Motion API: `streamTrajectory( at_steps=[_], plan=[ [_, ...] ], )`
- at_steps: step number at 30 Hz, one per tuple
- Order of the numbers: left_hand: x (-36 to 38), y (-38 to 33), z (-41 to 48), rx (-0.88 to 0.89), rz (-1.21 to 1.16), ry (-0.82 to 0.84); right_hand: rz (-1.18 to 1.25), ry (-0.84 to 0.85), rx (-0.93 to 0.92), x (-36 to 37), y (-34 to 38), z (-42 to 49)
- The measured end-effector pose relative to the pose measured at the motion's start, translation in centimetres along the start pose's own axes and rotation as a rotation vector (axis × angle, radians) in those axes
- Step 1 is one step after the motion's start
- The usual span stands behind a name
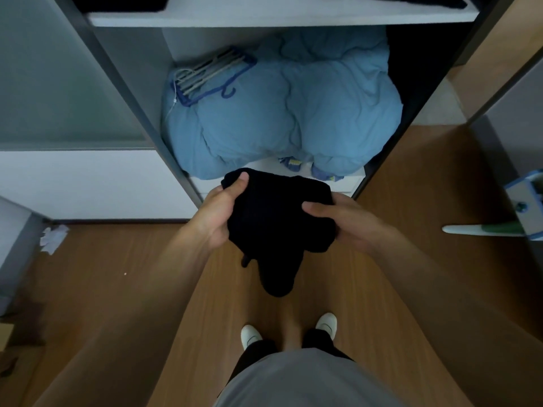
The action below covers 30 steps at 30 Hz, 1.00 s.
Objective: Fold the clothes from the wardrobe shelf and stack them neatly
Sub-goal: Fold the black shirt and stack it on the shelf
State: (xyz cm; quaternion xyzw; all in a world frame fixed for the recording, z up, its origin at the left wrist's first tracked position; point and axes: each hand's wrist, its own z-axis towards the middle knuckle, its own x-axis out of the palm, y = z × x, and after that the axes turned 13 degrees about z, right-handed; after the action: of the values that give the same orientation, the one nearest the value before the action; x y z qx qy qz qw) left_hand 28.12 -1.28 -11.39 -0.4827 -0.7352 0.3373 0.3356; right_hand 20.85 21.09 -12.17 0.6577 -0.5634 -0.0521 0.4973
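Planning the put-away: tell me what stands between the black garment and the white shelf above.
Nothing visible does. The left hand and right hand grip the black garment in mid-air. The blue duvet bulges beneath the white shelf, behind the garment and off that path. Dark clothes lie on that shelf.

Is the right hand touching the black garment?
Touching. In the head view the right hand grips the black garment, thumb pressed on top of the cloth.
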Motion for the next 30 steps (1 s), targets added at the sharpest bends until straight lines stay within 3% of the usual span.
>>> streamTrajectory(
  at_steps=[5,9,12,17,20,23,27,30],
  plan=[
    [-2.7,0.4,-1.0,0.07,-0.01,0.082,-0.078,-0.153,-0.101,0.8,0.2,0.7],
    [-3.2,-0.8,-0.3,0.028,0.137,-0.081,-0.279,-0.281,-0.161,1.4,0.3,1.3],
    [-3.3,-1.3,0.2,-0.042,0.14,-0.197,-0.295,-0.336,-0.209,1.7,0.0,1.6],
    [-4.7,-0.9,-0.2,0.093,-0.09,-0.063,-0.081,-0.342,-0.203,2.8,0.2,2.0],
    [-5.3,-1.5,-0.3,0.161,0.267,0.01,-0.018,-0.17,-0.145,3.6,1.0,1.7],
    [-5.7,-2.4,-0.1,0.085,0.471,-0.003,-0.328,-0.035,-0.084,4.3,1.2,0.7],
    [-6.6,-3.4,0.0,-0.036,0.39,0.013,-1.174,-0.085,-0.109,6.1,0.5,0.9],
    [-7.2,-3.6,-0.9,-0.039,0.322,0.091,-1.437,-0.171,-0.164,6.5,0.1,1.9]
  ],
)
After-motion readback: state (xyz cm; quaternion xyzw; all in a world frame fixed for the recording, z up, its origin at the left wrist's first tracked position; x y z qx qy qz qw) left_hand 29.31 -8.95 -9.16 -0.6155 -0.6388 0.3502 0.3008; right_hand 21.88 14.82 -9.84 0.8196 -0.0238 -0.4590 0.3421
